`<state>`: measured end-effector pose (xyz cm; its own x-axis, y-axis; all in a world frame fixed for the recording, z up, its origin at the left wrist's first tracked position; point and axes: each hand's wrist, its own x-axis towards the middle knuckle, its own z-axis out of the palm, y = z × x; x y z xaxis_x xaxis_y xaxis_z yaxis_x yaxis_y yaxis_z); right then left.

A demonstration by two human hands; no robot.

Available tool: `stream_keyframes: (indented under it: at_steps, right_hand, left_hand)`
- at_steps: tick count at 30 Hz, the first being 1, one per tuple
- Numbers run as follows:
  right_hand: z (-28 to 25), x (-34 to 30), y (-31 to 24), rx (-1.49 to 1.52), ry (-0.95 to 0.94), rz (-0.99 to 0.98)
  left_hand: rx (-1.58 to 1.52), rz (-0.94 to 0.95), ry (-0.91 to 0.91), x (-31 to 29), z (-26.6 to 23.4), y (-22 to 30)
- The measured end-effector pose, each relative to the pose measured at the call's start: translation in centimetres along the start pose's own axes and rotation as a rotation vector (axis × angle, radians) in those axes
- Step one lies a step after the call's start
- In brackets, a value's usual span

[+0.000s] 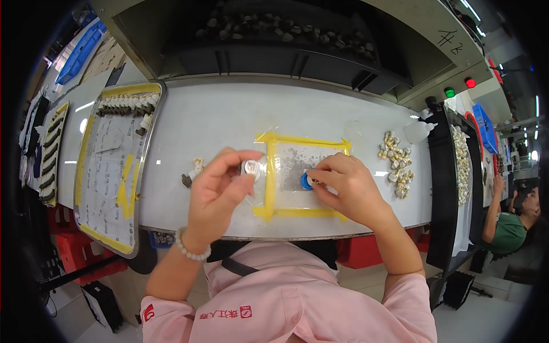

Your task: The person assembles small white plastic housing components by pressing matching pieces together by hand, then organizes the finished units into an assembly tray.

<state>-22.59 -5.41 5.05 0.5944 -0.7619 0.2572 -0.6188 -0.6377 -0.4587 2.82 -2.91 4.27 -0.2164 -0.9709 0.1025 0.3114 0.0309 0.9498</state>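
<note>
My left hand pinches a small white round-faced part between thumb and fingers, raised just left of a yellow-taped square. The part's face points up and shows a pale ring. Over the taped square, my right hand has its fingertips closed at a small blue round cap. A bit of white and gold shows between those fingertips, probably a small piece like those in the pile at right. Beside my left wrist lie a few loose white-and-dark parts, partly hidden by the hand.
A metal tray with rows of parts stands at left. White-and-gold pieces lie loose at right, near a white squeeze bottle. Black bins of parts sit behind, a long black tray far right. Another person works beyond.
</note>
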Motion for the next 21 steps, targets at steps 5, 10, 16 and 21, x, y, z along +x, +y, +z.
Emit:
stream_keyframes:
  at_steps: [5,10,16,21]
  right_hand:
    - [0.3,-1.7,0.1,0.377,0.1,0.239]
    - [0.7,-2.4,-0.5,0.612,0.146,0.33]
    - [1.4,-2.9,-0.9,0.763,0.158,0.317]
    - [0.9,-2.4,-1.0,0.512,0.215,0.277]
  left_hand:
    - [-0.221,-0.027,-0.012,-2.7,1.4,-2.7]
    - [-0.396,-0.302,0.031,-3.9,2.6,-4.2]
    - [-0.41,-0.3,0.045,-3.8,3.5,-4.8]
    - [-0.314,-0.305,0.061,-3.5,4.1,-4.4]
